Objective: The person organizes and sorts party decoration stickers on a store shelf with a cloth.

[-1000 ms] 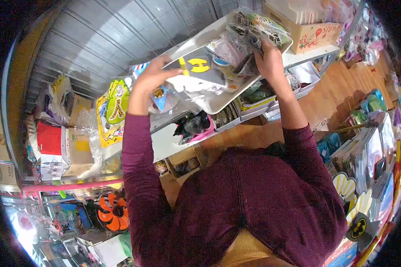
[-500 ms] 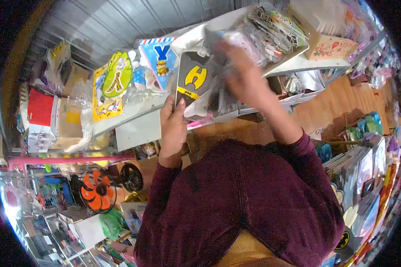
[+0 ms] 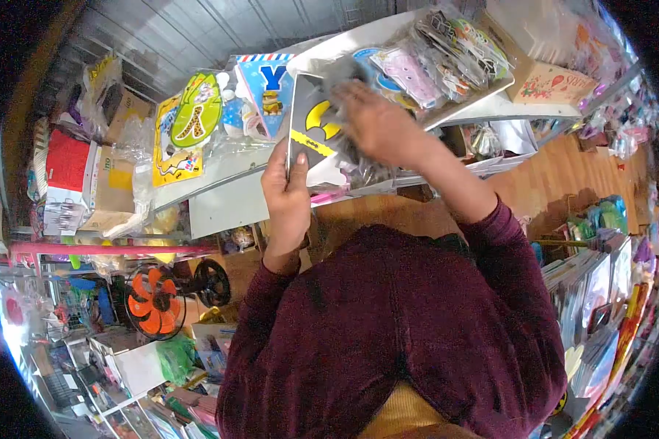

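Observation:
My left hand (image 3: 288, 196) is wrapped round the lower left edge of a dark grey card with yellow shapes (image 3: 304, 110), thumb on its front. My right hand (image 3: 381, 126) is over the right side of that card, its fingers blurred and closed on something dark that I cannot make out. Clear plastic wrap hangs below the right hand. Behind the hands, a white tray (image 3: 329, 50) holds bagged cutouts, among them a pink one (image 3: 410, 75). Left of the card lies a blue pennant with a Y (image 3: 266, 95).
A green oval cutout (image 3: 198, 117) and a yellow one lie on the shelf at left. Cardboard boxes (image 3: 553, 82) stand at right. An orange fan (image 3: 154, 301) is at lower left, and packed sheets (image 3: 582, 282) stand at lower right.
My right hand has moved left and slightly down across the card. More of the tray's contents shows, including the pink cutout and a blue round one. My left hand still holds the card.

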Tool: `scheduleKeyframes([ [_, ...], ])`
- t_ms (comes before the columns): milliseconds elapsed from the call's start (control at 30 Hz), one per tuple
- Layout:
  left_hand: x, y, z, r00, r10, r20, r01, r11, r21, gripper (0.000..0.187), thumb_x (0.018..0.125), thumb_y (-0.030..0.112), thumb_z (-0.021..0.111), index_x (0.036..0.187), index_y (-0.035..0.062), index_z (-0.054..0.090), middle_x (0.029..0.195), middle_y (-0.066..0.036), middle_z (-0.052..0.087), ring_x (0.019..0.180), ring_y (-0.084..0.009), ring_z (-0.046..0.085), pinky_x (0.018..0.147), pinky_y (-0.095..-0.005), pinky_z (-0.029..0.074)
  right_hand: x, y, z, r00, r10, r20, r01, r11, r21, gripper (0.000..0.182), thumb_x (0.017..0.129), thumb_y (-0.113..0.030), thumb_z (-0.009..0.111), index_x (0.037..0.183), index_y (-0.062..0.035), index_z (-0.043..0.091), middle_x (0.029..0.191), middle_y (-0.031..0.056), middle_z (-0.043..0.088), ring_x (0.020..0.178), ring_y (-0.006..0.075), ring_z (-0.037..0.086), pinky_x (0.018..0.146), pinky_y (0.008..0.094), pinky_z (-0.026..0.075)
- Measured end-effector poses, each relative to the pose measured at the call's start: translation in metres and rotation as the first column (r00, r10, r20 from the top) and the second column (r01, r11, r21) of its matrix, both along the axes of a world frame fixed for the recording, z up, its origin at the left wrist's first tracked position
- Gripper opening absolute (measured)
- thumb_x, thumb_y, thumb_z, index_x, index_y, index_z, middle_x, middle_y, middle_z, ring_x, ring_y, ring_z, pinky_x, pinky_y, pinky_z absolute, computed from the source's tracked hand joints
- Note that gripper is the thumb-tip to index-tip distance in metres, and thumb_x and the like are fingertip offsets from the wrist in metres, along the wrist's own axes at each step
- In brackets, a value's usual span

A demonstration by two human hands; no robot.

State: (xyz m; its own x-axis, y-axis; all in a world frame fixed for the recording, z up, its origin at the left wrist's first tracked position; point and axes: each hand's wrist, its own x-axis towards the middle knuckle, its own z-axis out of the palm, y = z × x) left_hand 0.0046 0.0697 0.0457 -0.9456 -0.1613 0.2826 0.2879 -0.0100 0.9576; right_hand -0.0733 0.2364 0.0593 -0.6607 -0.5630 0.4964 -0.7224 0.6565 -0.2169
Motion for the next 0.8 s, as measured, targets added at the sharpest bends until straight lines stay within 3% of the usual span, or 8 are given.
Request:
scheduleKeyframes([
  [67,0.004,-0.001,-0.002,1.0,-0.003,-0.003,0.003,0.999,-0.051,0.031,0.086,0.003,0.046,0.117,-0.0023,0.046,0.105,-0.009,0.055,0.094,-0.0134,0.051,0.082,-0.0266,0.042,0.032,-0.025,0.013,0.971,0.217,-0.102,-0.217,0.976,0.007,0.05,0.069,-0.007,0.054,0.116,0.0075,0.044,0.117,0.0268,0.045,0.111,0.0368,0.044,0.098,0.0388,0.032],
  [133,0.01,0.0,-0.009,0.987,-0.055,0.152,-0.033,0.852,0.523,0.032,0.086,0.002,0.045,0.117,-0.0016,0.045,0.109,-0.01,0.053,0.098,-0.0148,0.05,0.083,-0.0274,0.042,0.065,-0.043,0.013,0.955,0.278,-0.106,-0.294,0.935,-0.199,0.046,0.066,-0.001,0.054,0.111,0.007,0.049,0.119,0.0239,0.046,0.114,0.0318,0.043,0.098,0.0393,0.033],
  [233,0.004,0.002,-0.013,0.99,-0.003,0.139,-0.048,0.93,0.365,0.032,0.086,0.002,0.045,0.118,-0.0023,0.044,0.11,-0.01,0.051,0.1,-0.0144,0.049,0.084,-0.0266,0.041,0.044,-0.033,0.002,0.929,0.367,-0.045,-0.368,0.911,-0.186,0.043,0.074,-0.008,0.047,0.113,0.0077,0.046,0.121,0.0248,0.044,0.114,0.0338,0.043,0.099,0.0405,0.03],
  [433,0.004,0.006,0.0,0.98,-0.154,0.127,0.081,0.887,0.455,0.03,0.087,0.001,0.043,0.117,-0.0057,0.045,0.101,-0.008,0.056,0.09,-0.011,0.051,0.079,-0.0234,0.041,0.007,-0.017,0.004,0.987,0.077,-0.138,-0.087,0.994,-0.069,0.038,0.072,-0.005,0.044,0.108,0.0046,0.05,0.117,0.0218,0.048,0.104,0.0336,0.05,0.091,0.0359,0.04],
  [533,0.004,-0.002,-0.011,0.993,-0.118,-0.001,0.109,0.917,0.384,0.032,0.088,0.001,0.043,0.119,-0.0056,0.043,0.104,-0.01,0.055,0.089,-0.0115,0.052,0.078,-0.0232,0.043,-0.023,0.015,0.021,0.853,-0.291,0.433,0.292,0.954,0.066,0.032,0.073,-0.007,0.048,0.103,0.0015,0.052,0.112,0.0238,0.049,0.095,0.0379,0.052,0.08,0.0403,0.044],
  [567,0.006,-0.006,-0.008,0.994,-0.099,-0.043,0.108,0.941,0.321,0.035,0.088,0.002,0.043,0.122,-0.0054,0.04,0.108,-0.011,0.053,0.091,-0.0123,0.052,0.079,-0.0243,0.043,-0.035,0.039,0.006,0.952,-0.168,0.256,0.224,0.953,-0.204,0.032,0.074,-0.009,0.05,0.103,0.0036,0.05,0.082,0.0254,0.058,0.081,0.0389,0.056,0.075,0.0434,0.045],
  [667,0.004,-0.013,-0.003,0.987,-0.055,-0.153,0.112,0.911,0.398,0.035,0.088,0.004,0.043,0.121,-0.0052,0.04,0.11,-0.011,0.052,0.095,-0.0133,0.05,0.083,-0.026,0.04,-0.035,0.078,0.006,0.792,0.265,0.55,0.514,0.196,-0.835,0.035,0.081,-0.015,0.053,0.108,0.0067,0.05,0.098,0.0147,0.059,0.086,0.0252,0.059,0.077,0.0311,0.046],
  [800,-0.007,-0.005,0.006,0.984,-0.067,-0.167,0.126,0.919,0.373,0.035,0.086,0.003,0.046,0.12,-0.0052,0.041,0.11,-0.01,0.052,0.098,-0.014,0.049,0.086,-0.0273,0.038,0.004,0.062,0.037,0.777,0.541,0.322,0.363,0.034,-0.931,0.037,0.081,-0.022,0.056,0.107,0.0043,0.052,0.101,0.0152,0.057,0.094,0.0195,0.054,0.077,0.0307,0.045],
])
